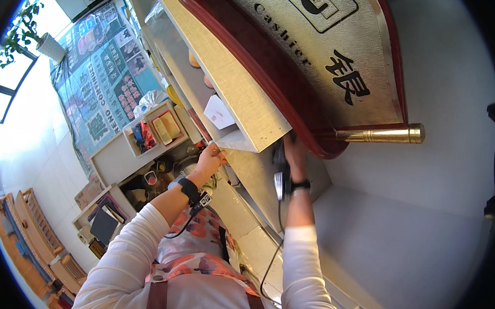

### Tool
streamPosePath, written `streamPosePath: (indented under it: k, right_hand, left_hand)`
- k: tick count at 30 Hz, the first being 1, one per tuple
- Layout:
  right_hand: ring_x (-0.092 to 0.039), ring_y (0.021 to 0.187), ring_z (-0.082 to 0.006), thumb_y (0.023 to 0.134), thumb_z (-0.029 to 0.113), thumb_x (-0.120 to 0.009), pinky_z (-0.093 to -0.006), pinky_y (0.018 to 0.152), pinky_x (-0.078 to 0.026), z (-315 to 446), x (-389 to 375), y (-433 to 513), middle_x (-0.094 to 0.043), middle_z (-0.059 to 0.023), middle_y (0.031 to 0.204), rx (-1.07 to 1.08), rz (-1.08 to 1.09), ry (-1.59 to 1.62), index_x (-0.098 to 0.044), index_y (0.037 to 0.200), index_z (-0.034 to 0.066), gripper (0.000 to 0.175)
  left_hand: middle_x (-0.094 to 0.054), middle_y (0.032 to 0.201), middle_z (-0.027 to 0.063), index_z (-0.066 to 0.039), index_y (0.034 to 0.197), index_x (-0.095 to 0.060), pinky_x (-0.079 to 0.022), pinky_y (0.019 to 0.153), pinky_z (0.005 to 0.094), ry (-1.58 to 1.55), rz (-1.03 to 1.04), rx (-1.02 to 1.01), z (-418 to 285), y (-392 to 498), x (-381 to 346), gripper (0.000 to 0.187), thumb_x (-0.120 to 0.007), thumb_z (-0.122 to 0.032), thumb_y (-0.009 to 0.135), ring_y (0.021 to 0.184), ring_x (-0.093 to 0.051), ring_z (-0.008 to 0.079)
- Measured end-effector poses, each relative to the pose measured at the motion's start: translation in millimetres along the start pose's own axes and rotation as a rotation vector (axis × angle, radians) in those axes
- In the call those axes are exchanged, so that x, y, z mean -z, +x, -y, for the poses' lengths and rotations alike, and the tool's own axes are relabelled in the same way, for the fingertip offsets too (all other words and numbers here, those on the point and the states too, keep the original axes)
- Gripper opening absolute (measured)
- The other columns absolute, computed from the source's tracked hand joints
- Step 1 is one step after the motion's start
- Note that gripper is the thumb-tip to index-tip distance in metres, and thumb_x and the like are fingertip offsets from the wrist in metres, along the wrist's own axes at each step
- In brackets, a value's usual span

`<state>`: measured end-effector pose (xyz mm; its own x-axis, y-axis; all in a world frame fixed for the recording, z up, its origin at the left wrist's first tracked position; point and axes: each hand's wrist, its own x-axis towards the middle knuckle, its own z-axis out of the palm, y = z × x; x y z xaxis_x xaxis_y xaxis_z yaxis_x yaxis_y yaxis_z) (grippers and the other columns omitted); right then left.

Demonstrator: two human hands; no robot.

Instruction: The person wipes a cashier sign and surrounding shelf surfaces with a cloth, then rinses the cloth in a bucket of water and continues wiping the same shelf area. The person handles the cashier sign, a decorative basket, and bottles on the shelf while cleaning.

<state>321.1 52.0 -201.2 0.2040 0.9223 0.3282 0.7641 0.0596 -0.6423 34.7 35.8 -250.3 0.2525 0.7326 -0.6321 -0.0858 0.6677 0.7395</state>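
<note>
My left hand (209, 161) is at the front edge of a yellowish cabinet (242, 99), near its lower corner. Its fingers are curled together, and whether they grip anything is not visible. My right hand (294, 152) reaches beside the cabinet's end, under the dark red frame (273, 59) of a large sign; the fingers are hidden in shadow. A blurred dark thing (279, 154) lies against that hand, and I cannot tell whether it is held. Inside the cabinet's open shelf, a white printed paper box (219, 112) stands near my left hand.
The sign's metal face (317, 28) bears writing, and a brass rod end (381, 133) juts out to the right. Left of the cabinet are small bins (165, 127), an open drawer (145, 182) with jars, and a printed sheet (105, 71). Cables hang from both wrist devices.
</note>
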Motion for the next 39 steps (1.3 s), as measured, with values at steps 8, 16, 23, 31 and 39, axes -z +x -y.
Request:
streamPosePath:
  k: [8, 16, 23, 31, 39]
  right_hand:
    - [-0.059, 0.111, -0.0367, 0.083, 0.035, -0.068, -0.0475, 0.095, -0.048, 42, -54, -30, -0.060, -0.0170, 0.128, -0.046, 0.191, -0.401, -0.065, 0.119, 0.0089, 0.044]
    - [-0.062, 0.098, -0.0164, 0.097, 0.028, -0.061, -0.0351, 0.087, -0.051, 51, 30, -50, -0.067, -0.0085, 0.112, -0.663, 0.079, 0.518, -0.064, 0.115, 0.0039, 0.031]
    - [-0.062, 0.102, -0.0331, 0.097, 0.028, -0.058, -0.0414, 0.086, -0.052, 95, -71, -6, -0.061, -0.0217, 0.113, -0.225, -0.255, -0.041, -0.055, 0.124, 0.0003, 0.039]
    - [-0.063, 0.107, -0.0361, 0.082, 0.030, -0.069, -0.0432, 0.087, -0.054, 114, 3, -82, -0.057, -0.0158, 0.125, -0.385, 0.234, -0.168, -0.063, 0.123, 0.0169, 0.043]
    - [-0.049, 0.119, -0.0445, 0.082, 0.037, -0.071, -0.0583, 0.097, -0.040, 131, -92, -63, -0.050, -0.0158, 0.140, -0.196, 0.163, -0.541, -0.066, 0.122, 0.0219, 0.043]
  left_hand:
    - [-0.054, 0.080, 0.0027, -0.002, 0.097, -0.051, -0.056, 0.075, 0.0370, -0.138, 0.033, -0.078, 3, 5, -1, 0.018, -0.064, -0.015, 0.097, 0.075, -0.062, 0.0163]
    - [-0.055, 0.082, 0.0034, -0.002, 0.097, -0.049, -0.055, 0.070, 0.0320, 0.001, 0.058, -0.027, 0, 7, 5, 0.021, -0.064, -0.017, 0.098, 0.078, -0.068, 0.0193]
    - [-0.064, 0.094, 0.0128, 0.003, 0.099, -0.050, -0.057, 0.078, 0.0370, -0.024, 0.045, -0.014, 1, 11, 7, 0.018, -0.063, -0.009, 0.096, 0.084, -0.068, 0.0237]
    - [-0.062, 0.092, 0.0066, -0.004, 0.101, -0.052, -0.052, 0.070, 0.0317, -0.046, 0.093, 0.056, -5, 6, 9, 0.016, -0.063, -0.015, 0.098, 0.093, -0.070, 0.0218]
    - [-0.067, 0.105, 0.0085, -0.007, 0.113, -0.056, -0.047, 0.093, 0.0401, -0.223, 0.063, 0.190, 0, -2, 15, 0.035, -0.045, -0.039, 0.106, 0.100, -0.067, 0.0228]
